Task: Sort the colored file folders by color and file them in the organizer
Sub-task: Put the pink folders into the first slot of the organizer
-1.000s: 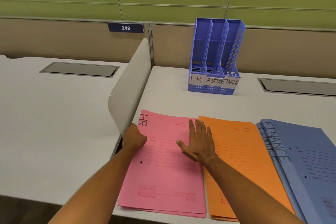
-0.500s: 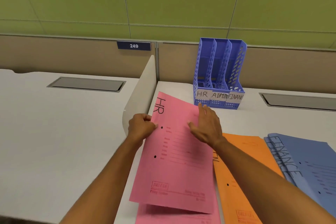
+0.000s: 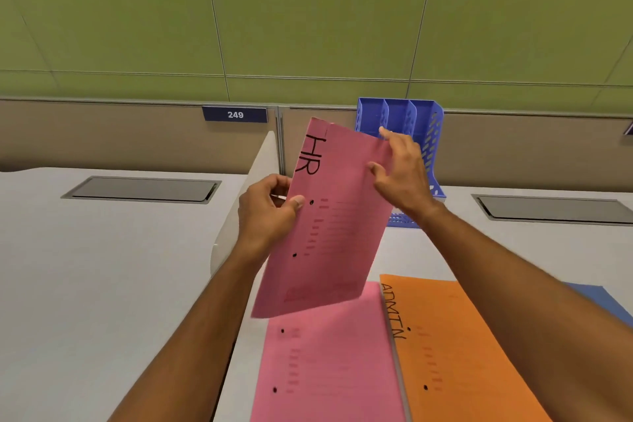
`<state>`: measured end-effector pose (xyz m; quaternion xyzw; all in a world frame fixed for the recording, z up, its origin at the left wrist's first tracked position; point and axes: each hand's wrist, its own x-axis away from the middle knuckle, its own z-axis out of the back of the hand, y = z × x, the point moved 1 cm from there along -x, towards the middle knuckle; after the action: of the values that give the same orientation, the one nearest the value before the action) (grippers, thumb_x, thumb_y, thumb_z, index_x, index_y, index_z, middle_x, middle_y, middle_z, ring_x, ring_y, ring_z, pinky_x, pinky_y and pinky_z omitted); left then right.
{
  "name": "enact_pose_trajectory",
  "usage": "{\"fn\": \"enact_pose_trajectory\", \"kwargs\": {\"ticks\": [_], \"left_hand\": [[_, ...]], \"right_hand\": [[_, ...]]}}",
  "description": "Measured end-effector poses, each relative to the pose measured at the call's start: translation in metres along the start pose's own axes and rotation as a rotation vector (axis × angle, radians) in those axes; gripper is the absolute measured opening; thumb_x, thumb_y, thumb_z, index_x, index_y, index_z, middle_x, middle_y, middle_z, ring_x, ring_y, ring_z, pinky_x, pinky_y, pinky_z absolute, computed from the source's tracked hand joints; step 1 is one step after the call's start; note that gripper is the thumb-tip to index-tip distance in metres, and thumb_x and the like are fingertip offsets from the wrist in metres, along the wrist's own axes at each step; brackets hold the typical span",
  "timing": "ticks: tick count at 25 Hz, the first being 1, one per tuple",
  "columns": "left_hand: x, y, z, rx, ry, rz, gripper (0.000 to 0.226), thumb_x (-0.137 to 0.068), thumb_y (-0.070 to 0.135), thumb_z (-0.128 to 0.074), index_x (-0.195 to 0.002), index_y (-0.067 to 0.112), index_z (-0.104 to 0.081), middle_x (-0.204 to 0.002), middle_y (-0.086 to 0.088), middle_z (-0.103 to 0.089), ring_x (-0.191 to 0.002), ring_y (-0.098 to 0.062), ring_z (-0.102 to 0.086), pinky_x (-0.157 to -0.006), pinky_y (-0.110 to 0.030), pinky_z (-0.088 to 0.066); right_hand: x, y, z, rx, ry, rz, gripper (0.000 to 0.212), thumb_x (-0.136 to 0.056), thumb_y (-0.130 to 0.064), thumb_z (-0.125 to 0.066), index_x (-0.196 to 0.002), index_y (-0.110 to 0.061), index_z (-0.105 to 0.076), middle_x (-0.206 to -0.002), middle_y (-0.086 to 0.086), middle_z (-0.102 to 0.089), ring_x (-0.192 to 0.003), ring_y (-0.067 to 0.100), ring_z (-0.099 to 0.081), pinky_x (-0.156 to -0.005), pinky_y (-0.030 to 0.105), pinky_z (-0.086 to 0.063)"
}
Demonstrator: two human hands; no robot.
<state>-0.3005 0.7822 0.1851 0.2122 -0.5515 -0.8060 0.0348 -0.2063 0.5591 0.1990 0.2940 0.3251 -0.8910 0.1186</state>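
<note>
Green panelled wall (image 3: 308, 10), beige partition (image 3: 102, 137) numbered 249, white desks (image 3: 85, 284).

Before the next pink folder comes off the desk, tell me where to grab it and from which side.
Take the pink folder on the desk by its left long edge, coming in from the left. That edge lies clear on the bare desk, while the right edge butts against the orange folder. It lies flat, so probably slide fingers under the edge first.

organizer (image 3: 400, 115) slots open-topped | raised pink folder (image 3: 329, 216) fronts them | divider panel (image 3: 253, 189) left
</note>
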Motion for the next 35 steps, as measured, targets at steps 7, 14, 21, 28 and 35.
{"fn": "enact_pose_trajectory", "kwargs": {"ticks": [7,14,21,28,35], "left_hand": [[-0.026,0.032,-0.018,0.007,0.058,-0.17,0.015,-0.084,0.019,-0.072,-0.095,0.025,-0.065,-0.087,0.007,-0.07,-0.078,-0.016,-0.068,-0.071,-0.04,-0.061],[-0.05,0.052,-0.061,0.045,0.109,-0.274,0.026,-0.078,0.028,-0.077,-0.1,0.024,-0.065,-0.089,0.014,-0.066,-0.08,-0.007,-0.067,-0.068,-0.022,-0.059],[-0.097,0.061,-0.116,-0.056,0.165,-0.402,0.027,-0.079,0.027,-0.078,-0.1,0.013,-0.068,-0.091,0.005,-0.069,-0.073,-0.002,-0.063,-0.064,-0.012,-0.055],[-0.151,0.053,-0.167,-0.121,0.161,-0.474,0.023,-0.079,0.024,-0.077,-0.087,0.012,-0.059,-0.086,0.003,-0.068,-0.071,-0.006,-0.063,-0.064,-0.011,-0.053],[-0.185,0.04,-0.204,-0.072,0.151,-0.475,0.025,-0.08,0.02,-0.076,-0.091,0.008,-0.057,-0.087,0.005,-0.062,-0.07,-0.005,-0.06,-0.064,-0.003,-0.049]], "right_hand": [[-0.076,0.009,0.031,-0.101,0.015,0.125,0.029,-0.079,-0.01,-0.071,-0.107,-0.012,-0.064,-0.105,0.006,-0.061,-0.094,0.016,-0.05,-0.082,0.031,-0.042],[-0.152,0.016,0.06,-0.132,0.089,0.215,0.013,-0.079,-0.009,-0.068,-0.091,-0.012,-0.069,-0.097,0.006,-0.068,-0.088,0.017,-0.057,-0.074,0.028,-0.043],[-0.217,0.03,0.067,-0.038,0.178,0.306,0.021,-0.077,-0.008,-0.06,-0.095,-0.012,-0.07,-0.101,0.009,-0.065,-0.088,0.015,-0.052,-0.073,0.02,-0.038],[-0.265,0.055,0.051,0.092,0.209,0.34,0.02,-0.085,-0.006,-0.061,-0.103,-0.01,-0.068,-0.109,0.014,-0.061,-0.103,0.025,-0.055,-0.077,0.019,-0.036],[-0.289,0.071,0.037,0.157,0.268,0.396,0.023,-0.087,-0.007,-0.054,-0.107,-0.01,-0.066,-0.11,0.016,-0.059,-0.106,0.028,-0.052,-0.076,0.024,-0.035]]}}
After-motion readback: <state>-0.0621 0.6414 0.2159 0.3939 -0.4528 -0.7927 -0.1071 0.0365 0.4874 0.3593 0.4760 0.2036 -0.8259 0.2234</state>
